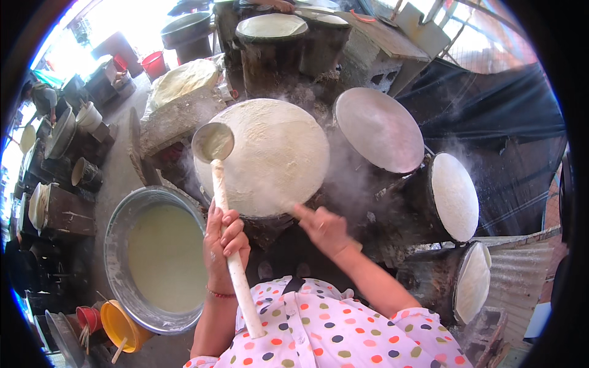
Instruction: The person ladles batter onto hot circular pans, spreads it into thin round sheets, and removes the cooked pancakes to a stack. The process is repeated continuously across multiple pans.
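My left hand [225, 244] is closed around the pale handle of a ladle [213, 141], whose metal bowl is over the left side of a large round griddle. A pale, steaming layer of batter or flatbread [271, 156] covers that griddle. At its near rim is my right hand [323, 230], fingers pointing toward the edge and slightly blurred; whether it pinches anything there is unclear. To the left stands a wide metal basin [112, 257] containing pale yellowish liquid batter [168, 257].
More covered griddles on dark drums stand at the right [379, 130], [455, 198] and far side [271, 26]. A yellow bucket [110, 322] and a red bucket [89, 317] are beside the basin. Folded flatbreads [186, 83] lie beyond a low block. Another person [44, 99] is far left.
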`<state>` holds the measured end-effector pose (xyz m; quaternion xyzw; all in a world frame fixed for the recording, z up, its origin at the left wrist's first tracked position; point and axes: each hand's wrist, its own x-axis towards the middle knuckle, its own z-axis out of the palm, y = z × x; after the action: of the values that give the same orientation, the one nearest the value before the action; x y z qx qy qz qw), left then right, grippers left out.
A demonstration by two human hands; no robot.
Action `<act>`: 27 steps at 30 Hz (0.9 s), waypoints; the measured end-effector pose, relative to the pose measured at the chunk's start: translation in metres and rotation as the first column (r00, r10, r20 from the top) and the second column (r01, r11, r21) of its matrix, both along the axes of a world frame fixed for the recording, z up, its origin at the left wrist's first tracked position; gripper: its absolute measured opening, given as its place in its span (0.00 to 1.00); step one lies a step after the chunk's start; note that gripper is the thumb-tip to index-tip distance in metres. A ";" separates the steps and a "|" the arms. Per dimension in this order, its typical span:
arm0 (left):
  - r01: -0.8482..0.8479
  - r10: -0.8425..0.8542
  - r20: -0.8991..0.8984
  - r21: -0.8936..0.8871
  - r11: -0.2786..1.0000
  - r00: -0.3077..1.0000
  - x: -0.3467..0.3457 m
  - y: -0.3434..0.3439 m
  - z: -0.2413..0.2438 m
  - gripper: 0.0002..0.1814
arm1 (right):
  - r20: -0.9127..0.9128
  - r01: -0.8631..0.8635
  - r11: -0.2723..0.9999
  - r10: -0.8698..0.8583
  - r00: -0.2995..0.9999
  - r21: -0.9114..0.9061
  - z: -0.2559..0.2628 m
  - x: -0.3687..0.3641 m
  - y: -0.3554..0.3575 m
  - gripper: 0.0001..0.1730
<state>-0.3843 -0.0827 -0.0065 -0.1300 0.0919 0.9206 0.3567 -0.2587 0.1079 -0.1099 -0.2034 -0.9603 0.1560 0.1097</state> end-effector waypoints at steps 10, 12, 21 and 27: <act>-0.059 0.053 -0.058 -0.110 0.992 0.997 -0.017 -0.034 0.011 0.19 | -0.166 -0.030 0.904 -0.045 0.985 -0.425 -0.024 -0.170 0.018 0.15; -0.070 0.055 -0.089 -0.172 0.983 0.994 -0.022 -0.037 0.017 0.19 | -0.102 -0.125 0.884 0.088 0.991 -0.451 -0.009 -0.166 -0.015 0.16; 0.352 -0.359 0.008 0.175 0.919 0.933 -0.040 0.011 -0.018 0.15 | -0.239 -0.303 0.747 0.196 0.951 -0.592 -0.005 -0.064 -0.062 0.14; 0.590 -0.603 -0.001 0.213 0.779 0.797 0.010 0.081 0.000 0.12 | 0.025 0.477 0.485 -0.681 0.732 -0.733 -0.015 0.110 -0.035 0.19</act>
<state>-0.3741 -0.0017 -0.0061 -0.0883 0.0221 0.7597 0.6439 -0.1483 0.0727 -0.1252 -0.5198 -0.6745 0.4845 0.2001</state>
